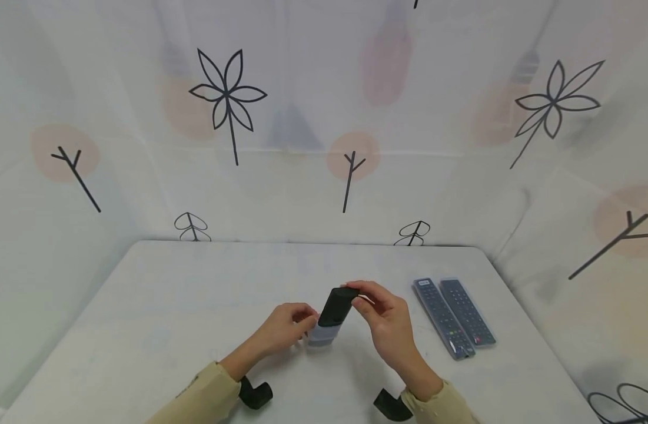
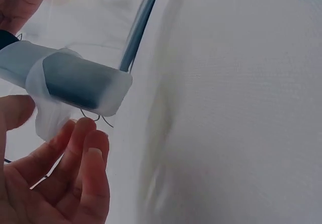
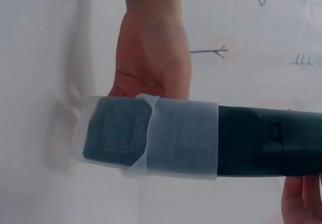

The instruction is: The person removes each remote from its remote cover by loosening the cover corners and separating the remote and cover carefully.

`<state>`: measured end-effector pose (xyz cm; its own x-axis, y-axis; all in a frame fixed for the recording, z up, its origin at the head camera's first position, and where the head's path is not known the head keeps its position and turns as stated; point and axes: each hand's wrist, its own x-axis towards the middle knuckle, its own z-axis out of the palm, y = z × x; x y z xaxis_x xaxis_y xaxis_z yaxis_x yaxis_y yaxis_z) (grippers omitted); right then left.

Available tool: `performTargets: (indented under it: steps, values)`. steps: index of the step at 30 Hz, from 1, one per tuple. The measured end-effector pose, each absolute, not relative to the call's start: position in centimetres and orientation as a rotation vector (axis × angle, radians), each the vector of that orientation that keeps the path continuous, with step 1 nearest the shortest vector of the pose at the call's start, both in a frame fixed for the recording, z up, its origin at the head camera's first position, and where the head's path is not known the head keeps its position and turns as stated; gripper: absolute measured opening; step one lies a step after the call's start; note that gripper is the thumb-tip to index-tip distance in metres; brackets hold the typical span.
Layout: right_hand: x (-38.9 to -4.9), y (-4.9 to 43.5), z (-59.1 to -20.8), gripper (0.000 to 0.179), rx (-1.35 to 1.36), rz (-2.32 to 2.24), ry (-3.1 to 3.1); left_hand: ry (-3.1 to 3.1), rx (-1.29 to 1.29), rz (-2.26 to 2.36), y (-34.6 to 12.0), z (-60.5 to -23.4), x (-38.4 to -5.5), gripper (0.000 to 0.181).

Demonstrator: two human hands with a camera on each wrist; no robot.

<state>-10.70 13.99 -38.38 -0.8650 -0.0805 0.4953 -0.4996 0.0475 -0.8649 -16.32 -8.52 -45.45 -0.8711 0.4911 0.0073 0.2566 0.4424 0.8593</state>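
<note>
A black remote control (image 1: 336,306) is held tilted above the table, its lower part inside a translucent soft sleeve (image 1: 322,335). My right hand (image 1: 389,324) grips the bare upper end between thumb and fingers. At the lower end my left hand (image 1: 283,327) pinches a loose flap of the sleeve (image 2: 48,121), with the thumb on one side and fingertips on the other. In the right wrist view the remote's back (image 3: 251,138) shows a battery-cover latch, and a folded edge of the sleeve crosses its covered part.
Two remotes in clear covers, a longer one (image 1: 442,318) and a shorter one (image 1: 468,312), lie side by side on the white table (image 1: 196,288), right of my hands. Patterned cloth (image 1: 302,194) hangs behind and along the sides.
</note>
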Motion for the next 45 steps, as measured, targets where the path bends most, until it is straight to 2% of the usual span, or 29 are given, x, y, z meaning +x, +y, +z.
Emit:
performTargets:
  steps: [8, 19, 30, 45]
  values:
    - [-10.9, 14.4, -38.7, 0.025, 0.688, 1.903, -1.994, 2.393, 0.649, 1.51, -8.4, -45.2, -16.3, 0.012]
    - [-11.5, 15.0, -39.1, 0.034, 0.676, 1.849, -1.974, 2.334, 0.453, 1.767, -8.4, -44.8, -16.3, 0.011]
    - [-11.7, 15.3, -39.3, 0.041, 0.473, 1.868, -2.078, 2.355, 0.203, 1.877, -8.7, -44.8, -16.3, 0.011]
    - [-11.5, 15.8, -39.6, 0.047, 0.31, 1.918, -2.134, 2.499, 0.113, 1.9, -9.1, -44.6, -16.3, 0.004]
